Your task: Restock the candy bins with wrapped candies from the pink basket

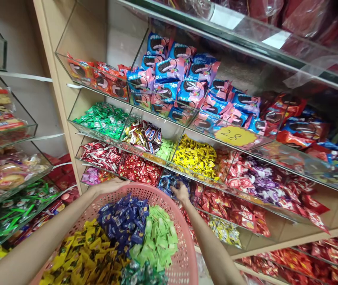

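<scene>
The left hand (109,185) grips the far rim of a pink basket (183,261), which holds yellow, blue and green sweets just below it. The right hand (181,192), beside that rim, reaches into a bin of blue sweets (169,180); its fingers are hidden, so its grip is unclear.

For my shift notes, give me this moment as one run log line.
left hand: holds pink basket rim | right hand: reaching into blue-wrapped candy bin | basket: yellow, blue, green candies
</scene>
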`<control>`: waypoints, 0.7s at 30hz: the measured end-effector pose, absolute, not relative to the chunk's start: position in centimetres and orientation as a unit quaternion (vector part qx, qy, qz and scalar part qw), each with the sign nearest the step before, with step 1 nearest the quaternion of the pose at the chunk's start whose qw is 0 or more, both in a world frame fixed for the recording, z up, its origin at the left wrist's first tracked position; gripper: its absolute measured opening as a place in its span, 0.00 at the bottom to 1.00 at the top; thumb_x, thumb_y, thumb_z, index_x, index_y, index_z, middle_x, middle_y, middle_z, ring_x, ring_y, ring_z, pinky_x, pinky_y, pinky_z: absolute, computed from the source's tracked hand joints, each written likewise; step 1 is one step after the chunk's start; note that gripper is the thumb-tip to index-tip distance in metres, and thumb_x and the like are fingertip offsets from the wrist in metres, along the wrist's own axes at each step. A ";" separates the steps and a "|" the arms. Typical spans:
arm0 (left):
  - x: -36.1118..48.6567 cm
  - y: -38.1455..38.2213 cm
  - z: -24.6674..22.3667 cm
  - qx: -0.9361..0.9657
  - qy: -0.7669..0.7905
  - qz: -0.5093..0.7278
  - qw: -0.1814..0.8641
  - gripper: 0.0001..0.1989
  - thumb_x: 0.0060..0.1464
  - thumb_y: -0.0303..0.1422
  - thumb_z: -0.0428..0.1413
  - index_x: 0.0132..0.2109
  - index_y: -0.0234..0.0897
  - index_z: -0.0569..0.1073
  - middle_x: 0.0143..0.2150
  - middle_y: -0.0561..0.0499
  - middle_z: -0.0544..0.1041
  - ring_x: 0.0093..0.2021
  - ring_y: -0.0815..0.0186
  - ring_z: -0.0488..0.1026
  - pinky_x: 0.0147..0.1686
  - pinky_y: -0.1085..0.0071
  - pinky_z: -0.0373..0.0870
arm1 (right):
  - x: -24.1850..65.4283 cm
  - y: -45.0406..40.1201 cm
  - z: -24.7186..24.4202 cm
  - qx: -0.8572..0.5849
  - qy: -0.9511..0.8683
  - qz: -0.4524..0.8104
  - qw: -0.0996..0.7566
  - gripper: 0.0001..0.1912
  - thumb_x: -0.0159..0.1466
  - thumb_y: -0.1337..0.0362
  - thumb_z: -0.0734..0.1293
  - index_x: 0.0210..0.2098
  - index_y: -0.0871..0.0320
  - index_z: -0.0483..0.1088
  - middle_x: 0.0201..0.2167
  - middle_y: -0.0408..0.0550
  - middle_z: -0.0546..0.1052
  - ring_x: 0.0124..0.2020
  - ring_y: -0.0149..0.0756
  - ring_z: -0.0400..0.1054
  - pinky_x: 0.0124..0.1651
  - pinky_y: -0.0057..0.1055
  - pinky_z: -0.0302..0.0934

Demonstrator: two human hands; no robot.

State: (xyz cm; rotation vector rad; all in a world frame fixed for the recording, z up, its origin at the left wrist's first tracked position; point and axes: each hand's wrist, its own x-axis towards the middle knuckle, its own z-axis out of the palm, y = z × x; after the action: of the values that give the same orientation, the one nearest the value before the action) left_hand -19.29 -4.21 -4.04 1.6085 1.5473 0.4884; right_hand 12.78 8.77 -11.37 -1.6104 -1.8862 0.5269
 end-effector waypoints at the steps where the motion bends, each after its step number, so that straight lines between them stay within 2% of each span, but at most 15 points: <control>1: -19.3 -4.2 -3.9 0.643 0.614 0.195 0.414 0.33 0.44 0.59 0.40 0.34 0.36 0.75 0.31 0.54 0.75 0.34 0.63 0.68 0.36 0.74 0.61 | 13.0 8.7 -11.3 -0.613 -0.706 0.197 0.294 0.21 0.47 0.56 0.65 0.38 0.60 0.67 0.30 0.50 0.73 0.30 0.37 0.67 0.31 0.28 0.58; 6: -19.3 -4.2 -3.7 0.646 0.611 0.194 0.414 0.32 0.44 0.58 0.41 0.32 0.37 0.76 0.30 0.54 0.75 0.33 0.64 0.68 0.36 0.75 0.61 | 14.7 8.6 -10.1 -0.596 -0.694 0.222 0.337 0.22 0.47 0.53 0.64 0.37 0.61 0.68 0.27 0.47 0.73 0.24 0.32 0.65 0.26 0.27 0.57; 11: -19.0 -4.0 -3.7 0.641 0.607 0.194 0.428 0.31 0.46 0.57 0.40 0.32 0.37 0.75 0.29 0.53 0.75 0.31 0.65 0.68 0.34 0.75 0.61 | 14.0 8.7 -7.7 -0.548 -0.705 0.225 0.389 0.21 0.50 0.50 0.63 0.32 0.63 0.68 0.22 0.46 0.71 0.22 0.33 0.62 0.27 0.29 0.57; 14: -18.7 -4.1 -3.4 0.646 0.597 0.196 0.434 0.31 0.46 0.57 0.40 0.31 0.37 0.75 0.29 0.54 0.75 0.31 0.65 0.68 0.34 0.75 0.61 | 12.4 8.8 -6.9 -0.537 -0.741 0.144 0.376 0.17 0.55 0.52 0.61 0.31 0.61 0.68 0.25 0.51 0.72 0.28 0.38 0.65 0.35 0.33 0.58; 17: -18.9 -4.2 -3.1 0.652 0.600 0.198 0.420 0.31 0.46 0.57 0.40 0.31 0.37 0.75 0.29 0.54 0.75 0.31 0.65 0.67 0.34 0.76 0.60 | 10.9 8.9 -6.8 -0.523 -0.763 0.072 0.374 0.17 0.58 0.54 0.58 0.38 0.60 0.67 0.35 0.54 0.72 0.40 0.42 0.64 0.45 0.35 0.55; 21: -19.7 -4.5 -3.6 0.643 0.620 0.201 0.403 0.31 0.45 0.57 0.41 0.31 0.33 0.74 0.30 0.53 0.74 0.31 0.65 0.66 0.33 0.75 0.60 | 9.7 9.7 -7.5 -0.528 -0.763 0.042 0.371 0.19 0.61 0.56 0.54 0.44 0.62 0.65 0.39 0.54 0.72 0.44 0.42 0.63 0.49 0.36 0.53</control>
State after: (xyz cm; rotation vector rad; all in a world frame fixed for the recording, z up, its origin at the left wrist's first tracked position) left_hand -19.67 -4.50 -3.62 1.6234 1.5649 0.5086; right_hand 9.73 9.68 -7.52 -1.3530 -1.9566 0.1082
